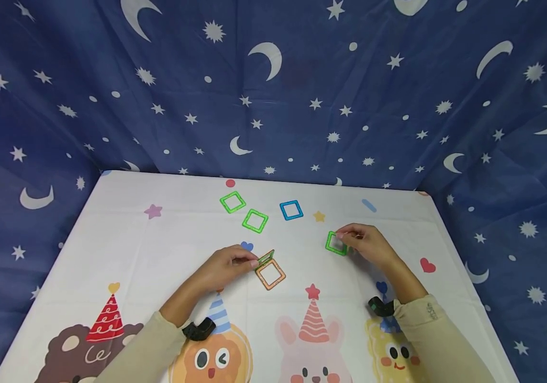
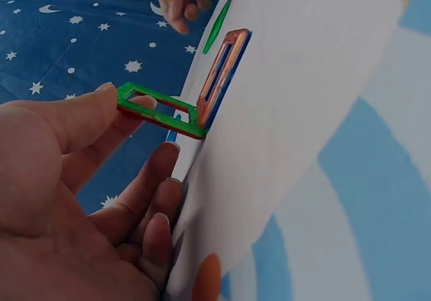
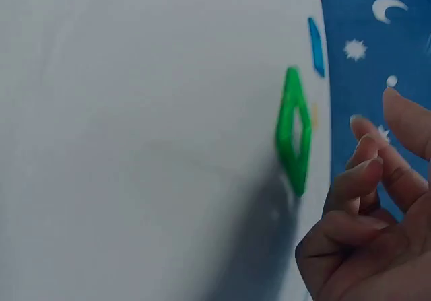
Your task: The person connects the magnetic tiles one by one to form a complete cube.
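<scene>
My left hand (image 1: 220, 270) pinches a green magnetic square tile (image 2: 165, 120) between thumb and fingertip. That tile stands tilted up, its lower edge touching an orange square tile (image 1: 279, 267) that lies on the table. In the left wrist view a blue edge shows along the orange tile's underside. My right hand (image 1: 366, 244) hovers by another green square tile (image 3: 285, 129), which lies flat. In the right wrist view its fingers are loosely bent, apart from the tile, and hold nothing.
Farther back lie two green square tiles (image 1: 225, 206) and a blue one (image 1: 288, 202). The white tablecloth (image 1: 182, 239) carries printed animals, stars and hearts. A dark blue curtain (image 1: 297, 143) with moons and stars hangs behind and at both sides.
</scene>
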`<state>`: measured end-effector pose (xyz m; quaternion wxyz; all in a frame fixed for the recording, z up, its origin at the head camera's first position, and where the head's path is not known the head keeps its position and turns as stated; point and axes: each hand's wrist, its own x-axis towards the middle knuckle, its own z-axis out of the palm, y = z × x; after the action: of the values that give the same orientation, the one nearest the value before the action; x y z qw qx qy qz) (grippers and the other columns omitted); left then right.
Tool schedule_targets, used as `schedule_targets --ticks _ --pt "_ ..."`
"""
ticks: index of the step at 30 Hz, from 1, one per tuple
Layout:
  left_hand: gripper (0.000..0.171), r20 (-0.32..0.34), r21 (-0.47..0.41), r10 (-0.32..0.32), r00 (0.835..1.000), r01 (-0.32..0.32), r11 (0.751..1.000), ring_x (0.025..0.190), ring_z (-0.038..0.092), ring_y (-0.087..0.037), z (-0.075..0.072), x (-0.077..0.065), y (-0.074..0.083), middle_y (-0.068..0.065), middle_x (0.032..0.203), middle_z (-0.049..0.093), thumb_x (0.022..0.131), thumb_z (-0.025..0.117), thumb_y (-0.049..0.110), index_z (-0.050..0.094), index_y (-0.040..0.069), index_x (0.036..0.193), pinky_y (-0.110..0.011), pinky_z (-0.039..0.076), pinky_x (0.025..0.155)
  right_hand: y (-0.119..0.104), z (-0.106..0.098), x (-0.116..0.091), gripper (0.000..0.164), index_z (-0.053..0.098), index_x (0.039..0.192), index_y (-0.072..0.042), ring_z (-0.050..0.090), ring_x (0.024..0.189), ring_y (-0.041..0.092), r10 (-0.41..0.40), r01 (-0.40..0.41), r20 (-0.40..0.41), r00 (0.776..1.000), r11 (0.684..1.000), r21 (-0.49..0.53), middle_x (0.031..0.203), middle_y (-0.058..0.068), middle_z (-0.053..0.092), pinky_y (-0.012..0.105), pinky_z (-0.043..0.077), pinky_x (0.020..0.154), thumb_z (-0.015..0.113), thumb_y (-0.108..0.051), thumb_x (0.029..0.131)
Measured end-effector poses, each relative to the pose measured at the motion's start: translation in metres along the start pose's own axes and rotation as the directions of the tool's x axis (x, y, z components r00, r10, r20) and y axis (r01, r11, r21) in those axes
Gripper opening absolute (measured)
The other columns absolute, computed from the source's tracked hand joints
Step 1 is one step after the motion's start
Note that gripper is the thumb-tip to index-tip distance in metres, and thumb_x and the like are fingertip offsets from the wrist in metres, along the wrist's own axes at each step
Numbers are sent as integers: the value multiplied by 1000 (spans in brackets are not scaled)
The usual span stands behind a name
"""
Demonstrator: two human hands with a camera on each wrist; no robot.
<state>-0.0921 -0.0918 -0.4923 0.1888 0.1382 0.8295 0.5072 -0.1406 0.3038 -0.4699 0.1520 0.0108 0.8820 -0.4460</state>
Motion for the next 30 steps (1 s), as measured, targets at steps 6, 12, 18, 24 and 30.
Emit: schedule_targets --ticks 6,12,18,24,30 --pt "22 50 -34 25 998 -24 999 105 61 -14 4 0 -2 6 108 70 98 69 36 77 21 113 -41 46 101 19 -3 11 54 58 138 -9 48 75 18 94 -93 27 995 995 -30 87 3 51 28 43 68 75 -35 94" --pt "24 44 -36 17 999 -15 999 106 60 -14 3 0 0 6 107 70 98 69 36 77 20 112 -43 45 102 20 1 16 39 65 117 -10 45 72 19 59 -60 -13 998 984 -169 80 3 49 32 38 66 79 -35 90" --pt "24 42 -32 -23 999 24 999 107 59 -15 2 0 3 6 108 70 98 68 36 76 19 114 -44 44 104 16 6 14 22 68 101 -12 45 70 20 23 -33 -40 999 960 -276 76 2 48 35 36 67 76 -31 93" --pt "22 45 -37 -50 998 52 998 106 59 -15 2 0 2 8 107 69 98 68 37 76 23 113 -40 44 101 15 7 12 20 70 93 -9 48 72 20 32 -41 -38 999 961 -273 75 2 53 33 37 67 75 -29 93" --pt "21 48 -43 -47 998 49 998 105 59 -15 1 1 0 8 106 70 98 68 37 75 24 113 -40 45 100 10 6 10 29 66 88 -7 45 71 17 67 -58 43 997 982 -177 72 -1 49 30 36 63 72 -35 96"
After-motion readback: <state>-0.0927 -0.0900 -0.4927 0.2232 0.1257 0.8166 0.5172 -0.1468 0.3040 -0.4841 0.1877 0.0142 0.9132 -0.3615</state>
